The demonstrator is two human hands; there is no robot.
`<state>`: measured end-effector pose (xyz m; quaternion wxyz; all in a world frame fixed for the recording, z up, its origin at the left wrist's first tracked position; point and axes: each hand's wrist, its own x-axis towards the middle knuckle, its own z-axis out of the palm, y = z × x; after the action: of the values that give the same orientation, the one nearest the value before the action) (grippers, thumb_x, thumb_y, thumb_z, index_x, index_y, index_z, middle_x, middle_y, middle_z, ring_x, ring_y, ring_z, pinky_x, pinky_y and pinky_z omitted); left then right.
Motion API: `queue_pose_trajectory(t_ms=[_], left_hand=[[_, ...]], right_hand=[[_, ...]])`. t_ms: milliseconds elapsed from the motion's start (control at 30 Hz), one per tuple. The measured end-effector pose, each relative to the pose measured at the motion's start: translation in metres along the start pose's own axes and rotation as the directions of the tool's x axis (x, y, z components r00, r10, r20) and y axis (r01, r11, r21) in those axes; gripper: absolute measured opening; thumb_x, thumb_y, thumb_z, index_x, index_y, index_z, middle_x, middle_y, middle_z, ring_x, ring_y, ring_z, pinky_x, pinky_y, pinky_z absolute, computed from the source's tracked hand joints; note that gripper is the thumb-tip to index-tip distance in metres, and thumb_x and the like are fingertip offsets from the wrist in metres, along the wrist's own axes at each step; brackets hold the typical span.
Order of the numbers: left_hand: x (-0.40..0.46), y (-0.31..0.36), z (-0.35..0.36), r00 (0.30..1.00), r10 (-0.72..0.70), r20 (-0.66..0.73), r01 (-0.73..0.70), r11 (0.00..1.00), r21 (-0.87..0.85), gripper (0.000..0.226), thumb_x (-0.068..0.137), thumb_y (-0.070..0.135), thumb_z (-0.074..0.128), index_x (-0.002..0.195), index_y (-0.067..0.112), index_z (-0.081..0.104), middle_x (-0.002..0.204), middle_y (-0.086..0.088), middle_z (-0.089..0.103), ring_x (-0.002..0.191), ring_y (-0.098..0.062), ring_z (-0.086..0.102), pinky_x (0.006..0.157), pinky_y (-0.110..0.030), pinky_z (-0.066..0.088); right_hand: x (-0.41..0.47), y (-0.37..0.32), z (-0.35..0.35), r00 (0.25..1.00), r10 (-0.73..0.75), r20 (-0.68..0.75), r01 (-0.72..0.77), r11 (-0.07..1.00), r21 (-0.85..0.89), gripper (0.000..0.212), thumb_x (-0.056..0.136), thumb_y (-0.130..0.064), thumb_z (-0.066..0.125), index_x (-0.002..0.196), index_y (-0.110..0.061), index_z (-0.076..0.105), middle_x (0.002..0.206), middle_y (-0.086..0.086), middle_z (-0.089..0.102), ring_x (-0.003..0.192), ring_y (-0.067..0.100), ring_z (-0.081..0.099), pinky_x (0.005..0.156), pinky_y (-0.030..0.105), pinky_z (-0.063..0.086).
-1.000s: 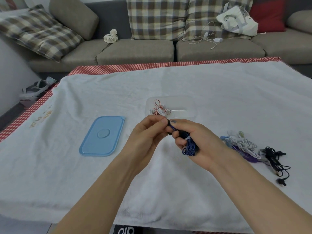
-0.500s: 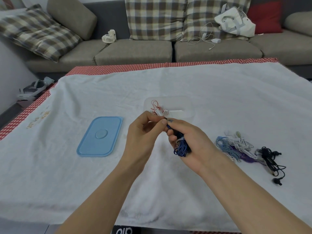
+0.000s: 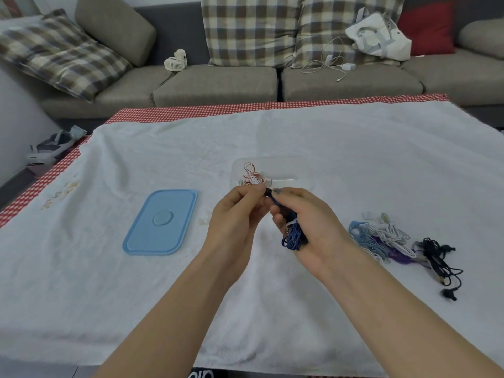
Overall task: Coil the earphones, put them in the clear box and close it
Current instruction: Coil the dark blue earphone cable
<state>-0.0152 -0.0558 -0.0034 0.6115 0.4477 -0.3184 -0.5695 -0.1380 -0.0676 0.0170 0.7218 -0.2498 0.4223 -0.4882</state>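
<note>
My right hand (image 3: 308, 227) grips a coiled bundle of dark blue earphones (image 3: 293, 237), its loops hanging below my fingers. My left hand (image 3: 234, 222) pinches the top end of that bundle, fingertip to fingertip with the right. Just behind both hands sits the clear box (image 3: 297, 170), open, with red-and-white earphones (image 3: 253, 177) inside at its left end. The light blue lid (image 3: 161, 222) lies flat on the white cloth to the left. A pile of loose earphones lies to the right: light blue (image 3: 365, 240), white (image 3: 390, 231), purple (image 3: 399, 257) and black (image 3: 436, 255).
A white towel (image 3: 354, 148) covers the table over a red checked cloth (image 3: 218, 109). Behind stands a grey sofa (image 3: 218, 83) with plaid cushions, a small white fan (image 3: 176, 61), a white charger cable (image 3: 327, 64) and a white bag (image 3: 379, 39). Sandals (image 3: 49, 148) lie on the floor at left.
The blue bundle has turned slightly in my right hand, loops hanging lower. Both hands stay together in front of the box.
</note>
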Motion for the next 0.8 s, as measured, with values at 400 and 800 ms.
queue_pose_trajectory(t_ms=[400, 800], left_hand=[[-0.005, -0.002, 0.004, 0.987, 0.151, -0.055, -0.143, 0.981, 0.128, 0.008, 0.097, 0.011, 0.066, 0.095, 0.007, 0.072, 0.094, -0.011, 0.071, 0.089, -0.020, 0.069, 0.098, -0.036, 0.056], [-0.011, -0.003, 0.008, 0.946, 0.310, -0.096, -0.273, 0.920, 0.282, 0.008, 0.095, 0.009, 0.069, 0.087, 0.009, 0.068, 0.086, 0.003, 0.075, 0.085, -0.009, 0.071, 0.079, -0.020, 0.056]], right_hand=[[-0.004, 0.007, 0.007, 0.998, -0.027, -0.053, 0.031, 0.997, 0.070, 0.007, 0.089, -0.008, 0.071, 0.084, -0.005, 0.073, 0.067, 0.004, 0.068, 0.063, 0.011, 0.062, 0.059, 0.018, 0.053], [-0.011, 0.010, 0.017, 0.997, 0.042, -0.071, -0.032, 0.990, 0.135, 0.011, 0.090, -0.017, 0.070, 0.086, -0.008, 0.075, 0.060, -0.001, 0.062, 0.051, 0.007, 0.054, 0.049, 0.016, 0.044]])
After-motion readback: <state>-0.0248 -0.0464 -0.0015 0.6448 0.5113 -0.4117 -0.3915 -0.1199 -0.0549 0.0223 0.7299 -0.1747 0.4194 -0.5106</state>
